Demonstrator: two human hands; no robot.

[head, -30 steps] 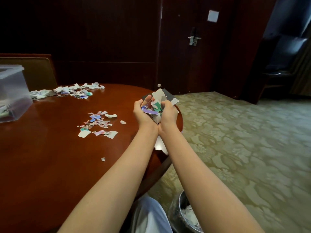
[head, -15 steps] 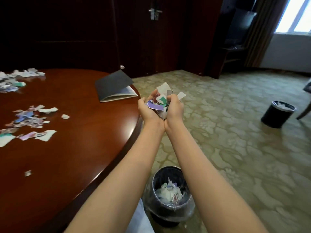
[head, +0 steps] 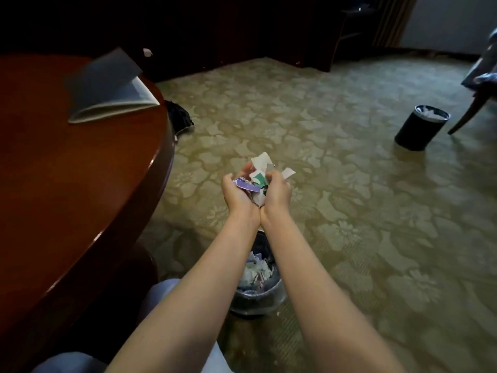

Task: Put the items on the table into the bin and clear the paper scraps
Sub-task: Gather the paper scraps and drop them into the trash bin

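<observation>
My left hand (head: 236, 192) and my right hand (head: 278, 193) are cupped together, wrists touching, around a bunch of torn paper scraps (head: 259, 175), white, green and purple. The hands hover over the carpet, beyond the far rim of a small bin (head: 256, 297) that stands on the floor under my forearms. The bin holds more paper scraps (head: 255, 270). My arms hide part of its rim. The round brown table (head: 80, 184) lies to the left, with a grey folder (head: 107, 87) near its edge.
A second black bin (head: 419, 127) with paper in it stands on the carpet at the right, beside a chair leg (head: 468, 114). A dark object (head: 178, 119) lies on the floor by the table's edge. My knees show at the bottom.
The view has swung right and down, away from the table. My cupped hands carried the scraps off the table's edge and out over the floor above the bin.
</observation>
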